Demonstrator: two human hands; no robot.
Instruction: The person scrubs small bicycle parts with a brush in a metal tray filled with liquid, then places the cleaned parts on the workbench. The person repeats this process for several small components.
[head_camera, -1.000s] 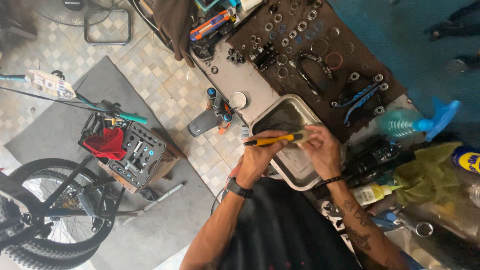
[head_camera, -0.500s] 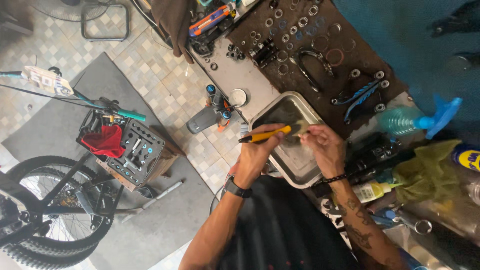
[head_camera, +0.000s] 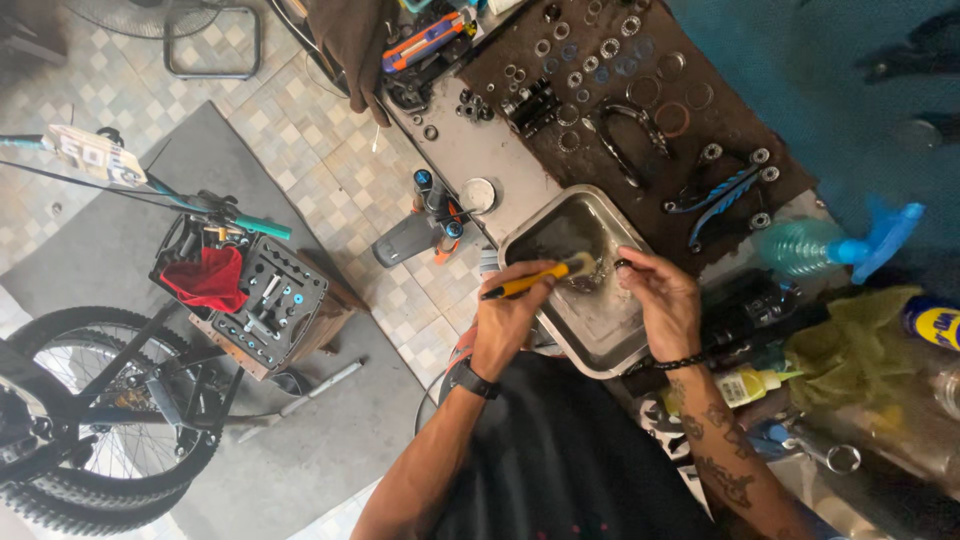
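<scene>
From the head camera, looking straight down, the left hand (head_camera: 508, 318) has its grip clenched around the yellow handle of a brush (head_camera: 535, 280), which lies nearly level with its pale bristles pointing right. The bristles touch a small dark part (head_camera: 622, 266) that the right hand (head_camera: 660, 300) pinches between its fingertips; the part is too small to tell its kind. Both hands hover over a steel tray (head_camera: 600, 330) that sits at the near edge of the desk (head_camera: 470, 140), and the brush tip and the part are above the tray's dark, wet-looking middle. A black watch is on the left wrist, a beaded band on the right.

Beyond the tray, a dark mat (head_camera: 640, 90) carries rings, washers and blue levers laid out apart from one another. A clear bottle with a blue spray head (head_camera: 835, 245) lies to the right. On the floor to the left stand an open tool case (head_camera: 262, 305) holding a red cloth and a bicycle wheel (head_camera: 80, 420).
</scene>
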